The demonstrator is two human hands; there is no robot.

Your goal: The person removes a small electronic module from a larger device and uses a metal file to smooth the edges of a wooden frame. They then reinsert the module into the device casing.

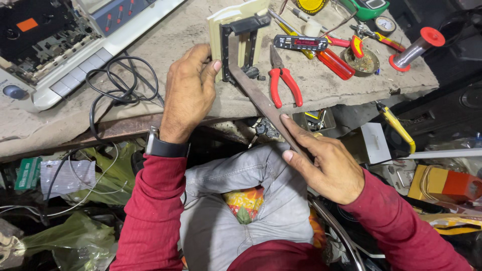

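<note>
Right hand (329, 165) grip angles the file (261, 100) diagonally up-left into the panel (236, 37).

Red-handled pliers (284, 83) flat on dusty cloth-covered bench (175, 45). Small black circuit module with red display (300, 42) beside translucent red screwdriver handle (335, 63). Grey-white cassette deck (60, 40) top left, black cable loop (118, 83) just beside it. Red-flanged solder spool (416, 47) far right.

one pliers (283, 80), two screwdrivers (331, 60), two hands (188, 93)

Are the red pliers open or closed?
Closed. The red pliers lie flat on the bench, metal tips together; only the red handles spread a little.
</note>
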